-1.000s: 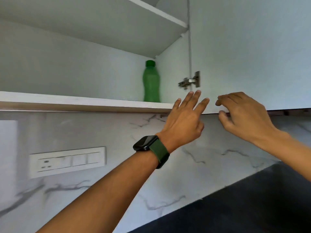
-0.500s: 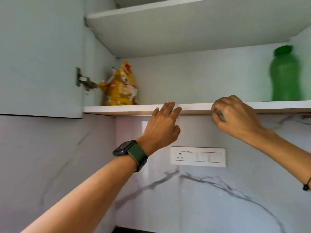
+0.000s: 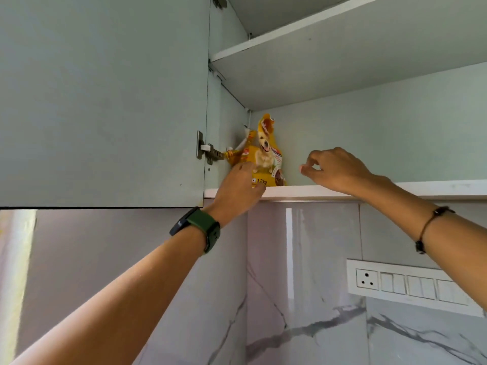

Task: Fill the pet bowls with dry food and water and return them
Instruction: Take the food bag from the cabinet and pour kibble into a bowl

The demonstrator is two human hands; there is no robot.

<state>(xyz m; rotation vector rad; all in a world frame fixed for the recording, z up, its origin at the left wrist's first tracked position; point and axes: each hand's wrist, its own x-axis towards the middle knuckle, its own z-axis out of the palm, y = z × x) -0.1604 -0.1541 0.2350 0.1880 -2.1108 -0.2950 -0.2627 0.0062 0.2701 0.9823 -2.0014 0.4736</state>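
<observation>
While the cupboard door (image 3: pixel 102 101) hangs open, the dry food bag (image 3: pixel 266 154) is seen standing upright at the far left end of the lower shelf (image 3: pixel 395 189), tucked against the side wall just past the hinge (image 3: pixel 207 151). Its long axis runs vertical, crumpled top up, printed dog side facing out. The left hand (image 3: pixel 237 188) is laid against the bag's lower front corner; whether its fingers are actually wrapped round it can't be told, since they're hidden behind the hand. The right hand (image 3: pixel 334 169) is held just right of the bag, fingers loosely curled, nothing held. Handling-wise, a soft, crinkly, slightly slippery pouch with shifting kibble is expected, moderate weight. It's probably best gripped at the body from both sides, not by the floppy top, and kept upright in case the top isn't sealed.
</observation>
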